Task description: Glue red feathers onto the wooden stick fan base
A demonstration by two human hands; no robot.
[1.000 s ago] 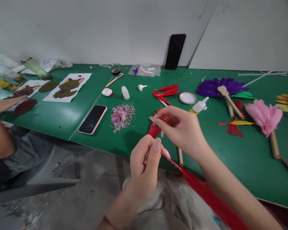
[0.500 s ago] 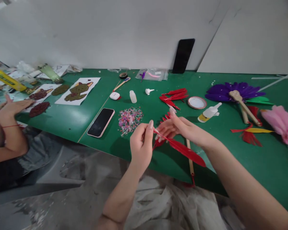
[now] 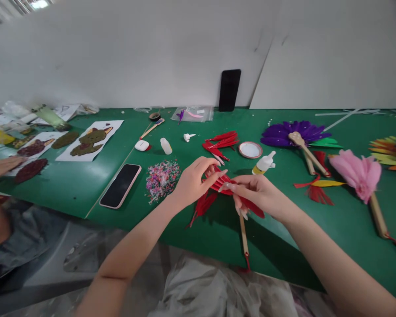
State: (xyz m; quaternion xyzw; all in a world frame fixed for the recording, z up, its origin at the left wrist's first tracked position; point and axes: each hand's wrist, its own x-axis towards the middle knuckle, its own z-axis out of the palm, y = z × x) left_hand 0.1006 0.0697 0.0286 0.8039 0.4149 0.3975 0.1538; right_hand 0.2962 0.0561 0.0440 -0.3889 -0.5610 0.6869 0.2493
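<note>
Several red feathers (image 3: 221,181) were above the counter (image 3: 343,220), where we pinched them with our left hand (image 3: 196,178) and our right hand (image 3: 259,193), both narrowed and close together; a wooden handle (image 3: 243,235) pointed toward us, and a yellow-labelled bottle (image 3: 264,164) stood beyond.

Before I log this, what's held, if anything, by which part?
Red feathers: left hand at the far end, right hand near the middle; exact contact is hidden.
</note>
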